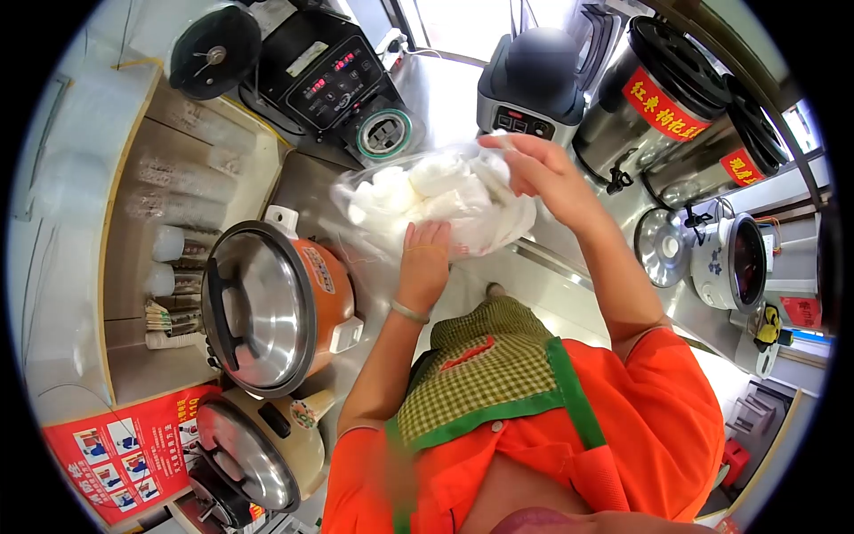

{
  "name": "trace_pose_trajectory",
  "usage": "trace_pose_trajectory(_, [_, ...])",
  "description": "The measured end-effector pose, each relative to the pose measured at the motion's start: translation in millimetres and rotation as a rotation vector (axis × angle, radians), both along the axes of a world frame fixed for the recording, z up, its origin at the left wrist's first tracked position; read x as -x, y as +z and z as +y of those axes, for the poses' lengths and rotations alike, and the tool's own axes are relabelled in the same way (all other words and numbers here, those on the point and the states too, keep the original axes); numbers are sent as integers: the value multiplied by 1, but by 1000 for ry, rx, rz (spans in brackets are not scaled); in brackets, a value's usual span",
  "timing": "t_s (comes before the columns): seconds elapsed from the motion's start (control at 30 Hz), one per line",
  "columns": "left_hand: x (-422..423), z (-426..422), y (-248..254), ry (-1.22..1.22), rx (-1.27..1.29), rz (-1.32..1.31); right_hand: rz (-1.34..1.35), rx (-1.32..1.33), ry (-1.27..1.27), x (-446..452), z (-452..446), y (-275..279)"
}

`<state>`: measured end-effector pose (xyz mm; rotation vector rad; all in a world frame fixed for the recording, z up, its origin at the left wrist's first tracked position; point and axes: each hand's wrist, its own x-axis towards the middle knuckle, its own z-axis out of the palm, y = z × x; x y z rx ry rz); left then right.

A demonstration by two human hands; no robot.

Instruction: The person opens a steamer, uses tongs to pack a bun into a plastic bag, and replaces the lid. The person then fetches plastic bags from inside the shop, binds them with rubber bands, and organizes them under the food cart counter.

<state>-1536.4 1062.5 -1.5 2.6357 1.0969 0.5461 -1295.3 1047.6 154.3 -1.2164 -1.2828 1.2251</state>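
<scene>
In the head view, a clear plastic bag full of white, rounded items was in front of the person's apron, between the orange cooker and the steel urns. The left hand, with a band at its wrist, touched the near side of the bag, its fingers laid against the plastic; whether they gripped it, I could not tell. The right hand was at the bag's far right edge, its fingers bent and grasping the plastic there.

Beyond the bag, a black machine with lit red digits and a grey blender-like machine stood on the steel bench. A beige cooker stood beside the orange one. On the right, a loose steel lid lay near a white pot with a blue pattern.
</scene>
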Motion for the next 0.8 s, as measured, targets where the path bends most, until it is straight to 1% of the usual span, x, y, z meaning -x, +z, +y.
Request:
trace_pose_trajectory(0.07, [-9,-7,-10,4,22,17,56,106,-110,-28,-7,-47])
trace_pose_trajectory(0.13, [-15,-11,-24,-20,47,45,56,125,-150,-48,-22,-79])
trace_pose_trajectory(0.17, [-17,-12,-28,-27,58,45,65,136,-191,-53,-30,-87])
trace_pose_trajectory(0.3, [-11,-11,-30,-1,116,52,86,135,-248,-62,-46,-95])
trace_pose_trajectory(0.37, [-15,-11,-16,1,136,65,55,132,-259,-64,-48,-95])
trace_pose_trajectory(0.43, [-23,-11,3,248,464,117,23,126,-268,-65,-48,-93])
trace_pose_trajectory(0.47, [-28,-9,8,245,466,120,-1,109,-275,-67,-48,-91])
trace_pose_trajectory(0.53, [-44,0,13,162,344,-47,-26,93,-284,-67,-44,-91])
trace_pose_trajectory(0.57, [-55,6,5,161,346,-46,8,67,-304,-67,-40,-92])
trace_pose_trajectory(0.63, [-75,18,-17,54,-25,-15,42,43,-324,-66,-34,-91])
trace_pose_trajectory(0.67, [-79,20,-22,53,-24,-17,40,40,-331,-65,-31,-88])
trace_pose_trajectory(0.73, [-83,22,-31,138,-2,232,36,38,-336,-66,-30,-87])
trace_pose_trajectory(0.77, [-80,29,-37,138,-1,233,33,31,-345,-67,-30,-87])
trace_pose_trajectory(0.8, [-70,42,-44,154,14,83,34,26,-355,-66,-30,-89])
